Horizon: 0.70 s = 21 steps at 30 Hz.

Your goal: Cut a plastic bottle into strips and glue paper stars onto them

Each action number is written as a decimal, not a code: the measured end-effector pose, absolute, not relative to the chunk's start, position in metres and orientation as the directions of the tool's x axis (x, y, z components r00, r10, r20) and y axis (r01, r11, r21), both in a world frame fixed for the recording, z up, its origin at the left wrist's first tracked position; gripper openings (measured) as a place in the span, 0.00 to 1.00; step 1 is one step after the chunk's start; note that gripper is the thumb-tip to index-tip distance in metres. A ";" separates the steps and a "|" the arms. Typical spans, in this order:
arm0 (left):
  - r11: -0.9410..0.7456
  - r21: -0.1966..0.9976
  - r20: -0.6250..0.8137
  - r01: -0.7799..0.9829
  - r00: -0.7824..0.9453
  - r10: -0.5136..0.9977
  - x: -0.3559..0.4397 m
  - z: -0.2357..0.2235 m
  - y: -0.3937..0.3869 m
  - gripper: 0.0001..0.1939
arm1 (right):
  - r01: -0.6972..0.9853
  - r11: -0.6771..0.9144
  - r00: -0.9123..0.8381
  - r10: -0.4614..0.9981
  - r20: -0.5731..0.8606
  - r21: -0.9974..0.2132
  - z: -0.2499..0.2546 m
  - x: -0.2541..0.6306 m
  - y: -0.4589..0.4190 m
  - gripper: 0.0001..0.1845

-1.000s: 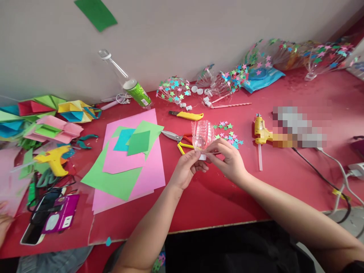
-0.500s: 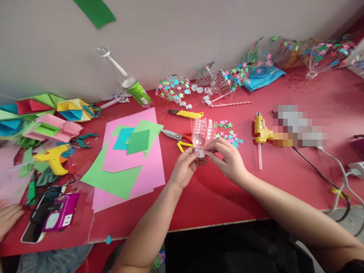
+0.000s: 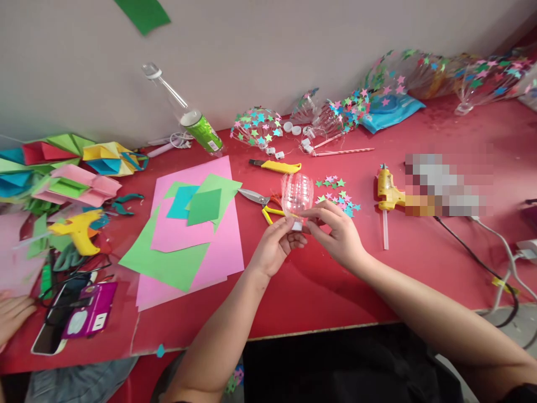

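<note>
A clear plastic bottle top (image 3: pixel 297 193), cut into thin strips, is between my hands with its small white cap (image 3: pixel 297 225) toward me. My left hand (image 3: pixel 272 246) is closed on it at the neck, thumb and fingers pinching beside the cap. From the right, my right hand (image 3: pixel 339 232) has its bent fingertips on the neck end of the bottle top. Yellow-and-red handled scissors (image 3: pixel 255 197) lie just left of it, partly hidden behind it. Small paper stars (image 3: pixel 338 201) are scattered to its right, and a yellow box cutter (image 3: pixel 277 167) lies beyond.
Coloured paper sheets (image 3: pixel 168 268) lie on the left. A yellow glue gun (image 3: pixel 388 193) stands on the right, another glue gun (image 3: pixel 79 229) lies far left. Star-decorated bottle pieces (image 3: pixel 257 126) and a tall bottle (image 3: pixel 201 131) line the wall. Another person's hand (image 3: pixel 14 319) rests at left.
The bottle top's strips have drawn inward, from a flared cup to a rounder shape. My right fingers have shifted slightly at its neck end; my left hand keeps its hold.
</note>
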<state>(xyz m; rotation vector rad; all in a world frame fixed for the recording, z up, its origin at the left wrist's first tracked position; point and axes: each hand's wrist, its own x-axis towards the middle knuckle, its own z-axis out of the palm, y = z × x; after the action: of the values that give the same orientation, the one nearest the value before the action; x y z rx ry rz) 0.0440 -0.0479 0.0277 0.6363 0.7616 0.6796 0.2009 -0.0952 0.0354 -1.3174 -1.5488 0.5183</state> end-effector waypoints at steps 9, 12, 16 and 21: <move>0.503 0.840 -0.352 -0.205 0.500 0.791 0.048 0.031 -0.052 0.19 | 0.350 0.178 0.154 0.957 0.244 -0.920 0.039 0.200 -0.095 0.10; 0.440 0.883 -0.324 -0.160 0.471 0.821 0.049 0.030 -0.053 0.20 | 0.267 0.129 0.178 0.967 0.181 -0.955 0.039 0.200 -0.094 0.09; 0.380 0.916 -0.281 -0.131 0.465 0.840 0.050 0.027 -0.054 0.22 | 0.178 0.067 0.191 0.976 0.101 -0.982 0.038 0.201 -0.093 0.08; 0.389 0.914 -0.292 -0.117 0.477 0.829 0.051 0.028 -0.054 0.22 | 0.197 0.104 0.194 0.970 0.143 -0.975 0.039 0.201 -0.093 0.09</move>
<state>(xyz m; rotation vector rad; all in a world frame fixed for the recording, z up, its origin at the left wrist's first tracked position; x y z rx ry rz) 0.0508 -0.0539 0.0278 0.9873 0.8728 0.7103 0.2005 -0.0934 0.0389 -1.3402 -1.2408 0.8688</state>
